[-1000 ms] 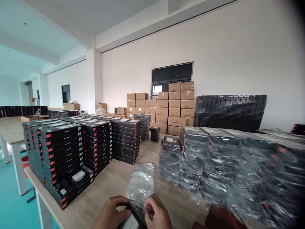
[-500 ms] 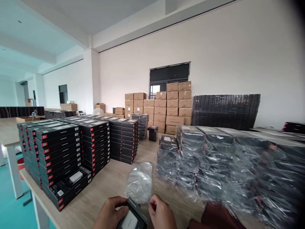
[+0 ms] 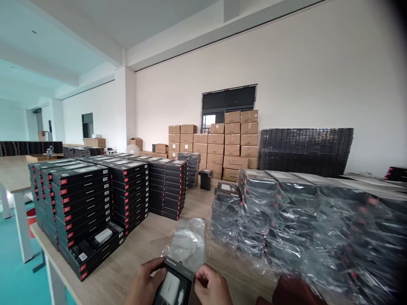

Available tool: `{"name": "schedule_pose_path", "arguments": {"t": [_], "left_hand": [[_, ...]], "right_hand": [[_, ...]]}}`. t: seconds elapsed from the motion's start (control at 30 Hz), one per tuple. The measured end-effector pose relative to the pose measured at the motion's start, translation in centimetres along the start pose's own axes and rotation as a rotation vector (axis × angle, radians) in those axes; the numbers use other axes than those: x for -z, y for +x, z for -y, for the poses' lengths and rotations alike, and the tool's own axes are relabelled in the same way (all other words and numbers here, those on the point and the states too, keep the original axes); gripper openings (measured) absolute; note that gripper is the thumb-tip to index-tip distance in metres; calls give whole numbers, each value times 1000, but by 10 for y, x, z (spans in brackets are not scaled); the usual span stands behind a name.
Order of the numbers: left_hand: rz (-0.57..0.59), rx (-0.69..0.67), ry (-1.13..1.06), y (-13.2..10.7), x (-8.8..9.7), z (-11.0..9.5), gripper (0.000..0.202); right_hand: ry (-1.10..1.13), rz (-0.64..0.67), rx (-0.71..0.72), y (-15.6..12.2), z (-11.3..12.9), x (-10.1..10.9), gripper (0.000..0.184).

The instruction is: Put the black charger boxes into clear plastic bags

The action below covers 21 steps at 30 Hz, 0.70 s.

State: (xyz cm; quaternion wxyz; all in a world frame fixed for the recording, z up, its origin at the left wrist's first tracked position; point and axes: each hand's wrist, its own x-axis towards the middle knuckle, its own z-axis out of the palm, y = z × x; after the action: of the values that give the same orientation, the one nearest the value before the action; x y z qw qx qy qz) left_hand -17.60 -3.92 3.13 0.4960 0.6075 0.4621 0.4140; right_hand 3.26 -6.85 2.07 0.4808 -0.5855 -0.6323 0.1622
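Observation:
At the bottom middle, a black box (image 3: 182, 268) with a white device (image 3: 171, 288) and a white cable plug (image 3: 181, 295) in its front is tilted up towards me. My left hand (image 3: 145, 280) grips its left side, thumb lying over the front edge. At the box's upper right edge, the fingers of my right hand (image 3: 213, 286) are curled and pinched together against it. Just beyond the box, clear plastic bags (image 3: 188, 239) lie flat on the wooden table (image 3: 140, 250). The box's lower end is cut off by the frame.
Tall stacks of black boxes (image 3: 84, 190) stand at the left, with an open box (image 3: 98, 243) at their front. Plastic-wrapped stacks (image 3: 286, 220) crowd the right side. Dark red cloth (image 3: 295, 292) lies at the lower right. Brown cartons (image 3: 216, 148) and black trays (image 3: 305, 150) rise behind.
The box has turned to show more of its front, including the cable plug. My right hand has moved slightly left and down, onto the box's edge. The view has shifted slightly.

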Motion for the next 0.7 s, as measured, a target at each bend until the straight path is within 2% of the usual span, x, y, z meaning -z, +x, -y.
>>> {"name": "schedule_pose_path", "arguments": {"t": [0.13,0.27,0.37,0.53,0.63,0.7], "left_hand": [[-38,16,-1,1,3,6,49],[-61,15,-6,1,3,9,43],[-51,-14,-5,2,1,8,41],[-76,-105,-81,3,-11,1,46],[-127,-243,-179,2,-20,-8,41],[-106,-334,-263,1,-24,-14,35]], "right_hand": [[36,-22,18,1,2,0,17],[96,-63,96,2,2,0,18],[160,-42,114,2,7,4,21],[353,16,-45,5,23,13,37],[528,71,-157,7,28,18,43],[604,58,-160,7,28,20,42]]}}
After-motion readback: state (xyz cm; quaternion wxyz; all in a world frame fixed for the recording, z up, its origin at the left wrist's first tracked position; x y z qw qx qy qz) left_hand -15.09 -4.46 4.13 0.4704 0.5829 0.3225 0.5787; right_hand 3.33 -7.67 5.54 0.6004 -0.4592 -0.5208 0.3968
